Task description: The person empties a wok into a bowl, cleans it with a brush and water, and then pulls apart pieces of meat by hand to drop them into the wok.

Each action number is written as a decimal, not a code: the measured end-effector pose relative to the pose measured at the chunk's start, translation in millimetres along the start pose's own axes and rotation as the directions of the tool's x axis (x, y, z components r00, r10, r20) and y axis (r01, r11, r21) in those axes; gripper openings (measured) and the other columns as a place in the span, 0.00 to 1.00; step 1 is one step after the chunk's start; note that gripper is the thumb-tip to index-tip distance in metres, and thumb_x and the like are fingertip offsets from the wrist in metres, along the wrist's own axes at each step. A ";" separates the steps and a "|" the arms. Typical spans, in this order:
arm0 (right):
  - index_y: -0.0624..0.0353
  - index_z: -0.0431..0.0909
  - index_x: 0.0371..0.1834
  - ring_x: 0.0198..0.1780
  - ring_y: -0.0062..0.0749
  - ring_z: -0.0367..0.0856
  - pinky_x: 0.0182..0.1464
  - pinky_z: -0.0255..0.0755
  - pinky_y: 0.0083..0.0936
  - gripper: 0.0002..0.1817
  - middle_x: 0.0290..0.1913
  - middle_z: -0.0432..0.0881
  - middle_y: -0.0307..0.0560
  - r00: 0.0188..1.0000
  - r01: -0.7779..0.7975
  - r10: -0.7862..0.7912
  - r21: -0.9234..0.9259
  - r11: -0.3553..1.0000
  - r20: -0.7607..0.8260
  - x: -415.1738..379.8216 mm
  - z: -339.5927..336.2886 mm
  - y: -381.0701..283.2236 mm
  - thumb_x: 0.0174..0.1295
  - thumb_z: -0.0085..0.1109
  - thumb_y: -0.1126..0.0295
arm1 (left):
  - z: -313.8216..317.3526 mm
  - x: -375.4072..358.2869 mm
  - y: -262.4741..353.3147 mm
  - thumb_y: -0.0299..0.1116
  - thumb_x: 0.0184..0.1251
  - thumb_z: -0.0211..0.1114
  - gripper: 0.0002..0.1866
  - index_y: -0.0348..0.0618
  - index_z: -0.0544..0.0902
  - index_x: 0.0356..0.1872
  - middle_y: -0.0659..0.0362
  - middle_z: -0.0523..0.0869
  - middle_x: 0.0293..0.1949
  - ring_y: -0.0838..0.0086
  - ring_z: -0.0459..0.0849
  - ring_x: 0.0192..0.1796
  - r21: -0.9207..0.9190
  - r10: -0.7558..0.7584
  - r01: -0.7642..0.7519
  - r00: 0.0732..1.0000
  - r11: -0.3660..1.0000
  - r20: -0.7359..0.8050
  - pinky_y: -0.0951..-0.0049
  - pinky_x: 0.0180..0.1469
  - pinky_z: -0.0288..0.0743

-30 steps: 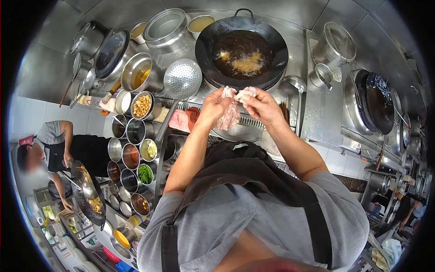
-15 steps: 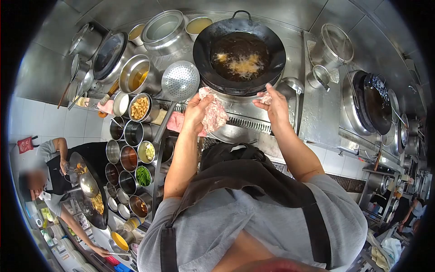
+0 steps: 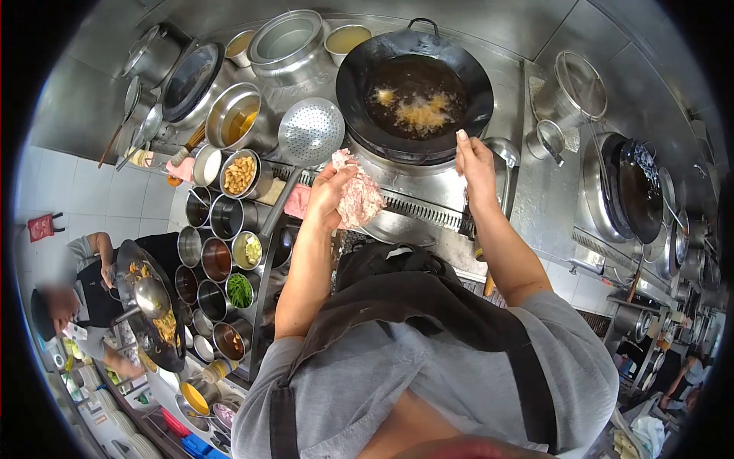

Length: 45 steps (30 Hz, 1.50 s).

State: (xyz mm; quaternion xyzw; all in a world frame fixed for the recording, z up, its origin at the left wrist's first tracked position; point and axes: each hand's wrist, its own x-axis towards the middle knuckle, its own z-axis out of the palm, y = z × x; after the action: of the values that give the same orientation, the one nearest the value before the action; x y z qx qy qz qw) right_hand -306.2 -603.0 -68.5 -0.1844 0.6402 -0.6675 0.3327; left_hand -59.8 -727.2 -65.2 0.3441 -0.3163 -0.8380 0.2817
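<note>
My left hand (image 3: 325, 193) is closed around a clump of pale pink, coated raw meat (image 3: 359, 199) that hangs from its fingers, left of and below the wok. My right hand (image 3: 476, 170) is pinched at the near right rim of the black wok (image 3: 353, 96). A small whitish bit (image 3: 462, 135), apparently of the same meat, sticks out at its fingertips. Dark oil fills the wok's middle, and golden pieces (image 3: 425, 115) bubble in it. A perforated skimmer (image 3: 312, 131) rests left of the wok, its handle towards me.
Left stand metal pots of ingredients, including fried chunks (image 3: 239, 174) and chopped greens (image 3: 239, 291). A strainer (image 3: 581, 76) on a pot and a second wok (image 3: 638, 187) are at right. A co-worker (image 3: 92, 291) handles another wok (image 3: 145, 306) at far left.
My right hand has turned and closed its fingers near the wok rim; the meat in it now shows only at the fingertips. My left hand still holds the clump. The view has shifted slightly.
</note>
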 end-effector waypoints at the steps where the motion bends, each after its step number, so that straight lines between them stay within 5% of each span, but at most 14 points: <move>1: 0.61 0.73 0.28 0.20 0.17 0.67 0.23 0.59 0.18 0.16 0.19 0.71 0.34 0.997 0.005 -0.012 0.094 0.996 0.076 15.7 -1.9 13.8 0.66 0.58 0.60 | -4.0 -0.1 0.4 0.23 0.63 0.59 0.09 0.36 0.79 0.44 0.57 0.84 0.37 0.70 0.85 0.38 -0.005 0.004 -0.004 1.000 1.000 -0.009 0.68 0.41 0.82; 5: 0.70 0.73 0.57 0.35 0.24 0.82 0.27 0.73 0.21 0.23 0.31 0.84 0.45 0.987 0.070 -0.050 -0.124 0.990 0.155 53.9 -6.3 45.1 0.62 0.60 0.66 | -15.0 -5.4 3.5 0.22 0.59 0.59 0.10 0.36 0.80 0.42 0.56 0.83 0.36 0.69 0.84 0.37 -0.022 0.016 -0.016 1.000 1.000 -0.019 0.68 0.41 0.81; 8: 0.70 0.76 0.52 0.34 0.23 0.83 0.27 0.74 0.22 0.21 0.29 0.84 0.47 0.969 0.026 0.124 -0.584 0.811 0.215 58.3 20.2 6.1 0.59 0.62 0.68 | -19.4 -8.8 1.6 0.23 0.59 0.58 0.10 0.35 0.80 0.43 0.55 0.83 0.37 0.69 0.84 0.38 0.005 0.039 -0.039 0.999 0.999 -0.023 0.67 0.43 0.80; 10: 0.67 0.78 0.49 0.35 0.31 0.84 0.33 0.76 0.29 0.18 0.30 0.85 0.48 0.962 0.162 0.011 -0.606 0.779 0.272 78.5 33.0 29.1 0.55 0.63 0.70 | -19.2 -12.7 1.7 0.25 0.60 0.57 0.11 0.35 0.79 0.44 0.54 0.83 0.37 0.69 0.84 0.39 0.049 0.065 -0.063 0.997 0.997 -0.039 0.67 0.45 0.80; 12: 0.63 0.80 0.46 0.39 0.42 0.84 0.42 0.76 0.34 0.17 0.34 0.86 0.48 0.873 0.486 -0.202 -0.749 0.450 0.445 86.9 50.5 36.6 0.52 0.64 0.71 | -13.9 -18.8 6.9 0.28 0.61 0.57 0.14 0.35 0.78 0.47 0.54 0.83 0.38 0.67 0.84 0.41 -0.042 0.009 -0.007 0.999 0.999 0.053 0.66 0.47 0.79; 16: 0.60 0.80 0.49 0.43 0.45 0.83 0.50 0.74 0.32 0.17 0.43 0.84 0.50 0.840 0.543 -0.402 -0.526 0.655 0.365 80.3 69.4 28.8 0.54 0.60 0.75 | -10.6 -18.2 10.1 0.36 0.66 0.49 0.21 0.29 0.74 0.52 0.45 0.84 0.37 0.59 0.85 0.39 -0.079 -0.065 0.066 0.998 0.995 0.013 0.60 0.45 0.80; 20: 0.60 0.80 0.49 0.43 0.27 0.83 0.42 0.76 0.22 0.14 0.44 0.84 0.45 0.937 0.250 -0.203 -0.141 0.958 0.283 21.1 62.2 -13.1 0.60 0.59 0.75 | -13.7 -17.2 9.5 0.38 0.68 0.45 0.22 0.30 0.73 0.54 0.44 0.83 0.36 0.57 0.85 0.39 -0.068 -0.058 0.062 0.997 0.996 0.058 0.58 0.45 0.80; 22: 0.60 0.81 0.49 0.43 0.23 0.82 0.39 0.76 0.19 0.13 0.44 0.84 0.42 0.929 0.233 -0.178 -0.138 0.963 0.324 -8.0 55.0 -25.2 0.61 0.59 0.73 | -8.4 -19.8 12.1 0.34 0.68 0.49 0.19 0.32 0.75 0.54 0.52 0.83 0.40 0.67 0.84 0.41 -0.022 -0.070 0.073 0.992 0.997 0.104 0.66 0.47 0.79; 28: 0.64 0.77 0.53 0.49 0.29 0.80 0.43 0.76 0.21 0.18 0.56 0.78 0.49 0.577 0.746 -0.455 -0.210 0.632 0.678 -45.4 75.7 -52.5 0.60 0.62 0.71 | 19.1 -18.5 9.0 0.29 0.67 0.52 0.14 0.36 0.74 0.51 0.53 0.82 0.44 0.68 0.84 0.42 0.046 -0.022 0.016 0.989 0.999 0.145 0.63 0.44 0.81; 32: 0.64 0.79 0.50 0.43 0.32 0.84 0.45 0.76 0.27 0.19 0.44 0.83 0.52 0.658 0.591 -0.306 -0.222 0.775 0.688 -31.1 67.2 -23.2 0.57 0.64 0.66 | 21.5 -9.7 4.6 0.34 0.69 0.55 0.12 0.39 0.75 0.47 0.55 0.81 0.43 0.72 0.82 0.44 0.255 0.000 -0.075 0.958 0.964 0.285 0.69 0.45 0.79; 35: 0.65 0.79 0.50 0.41 0.26 0.83 0.45 0.76 0.23 0.18 0.39 0.85 0.48 0.746 0.395 -0.163 -0.233 0.888 0.646 -31.2 55.6 -9.8 0.58 0.64 0.68 | 19.3 -2.2 -2.5 0.38 0.70 0.55 0.11 0.40 0.75 0.42 0.57 0.80 0.40 0.75 0.82 0.43 0.477 0.080 -0.119 0.992 0.871 0.102 0.74 0.46 0.77; 38: 0.65 0.79 0.50 0.36 0.17 0.79 0.38 0.74 0.18 0.17 0.33 0.83 0.40 0.758 0.359 -0.155 -0.208 0.910 0.634 -34.5 54.8 3.1 0.60 0.64 0.68 | 20.8 3.6 -8.9 0.43 0.70 0.55 0.20 0.36 0.75 0.51 0.51 0.80 0.49 0.68 0.79 0.54 0.374 0.059 -0.027 0.996 0.927 -0.074 0.73 0.56 0.72; 41: 0.64 0.81 0.42 0.27 0.27 0.78 0.33 0.73 0.28 0.21 0.26 0.82 0.46 0.780 0.342 -0.014 -0.408 0.847 0.626 -39.2 57.3 -10.3 0.50 0.70 0.59 | 36.0 -2.4 -1.1 0.52 0.68 0.56 0.39 0.30 0.60 0.69 0.40 0.61 0.69 0.58 0.58 0.72 0.729 0.119 -0.101 0.993 0.677 0.027 0.67 0.71 0.52; 45: 0.62 0.81 0.40 0.24 0.24 0.77 0.29 0.73 0.25 0.17 0.24 0.80 0.43 0.741 0.434 0.004 -0.483 0.761 0.671 -32.0 48.6 -5.3 0.52 0.69 0.63 | 38.3 5.8 -8.2 0.48 0.71 0.54 0.24 0.33 0.77 0.48 0.48 0.82 0.44 0.65 0.78 0.50 0.738 0.206 -0.282 0.959 0.614 0.195 0.68 0.56 0.67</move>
State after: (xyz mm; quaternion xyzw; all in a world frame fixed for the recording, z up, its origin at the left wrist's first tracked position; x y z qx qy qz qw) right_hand -251.9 -617.0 -52.1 -0.5732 0.6411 -0.3557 0.3660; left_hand -94.3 -713.1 -51.9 0.3454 -0.6935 -0.5969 0.2084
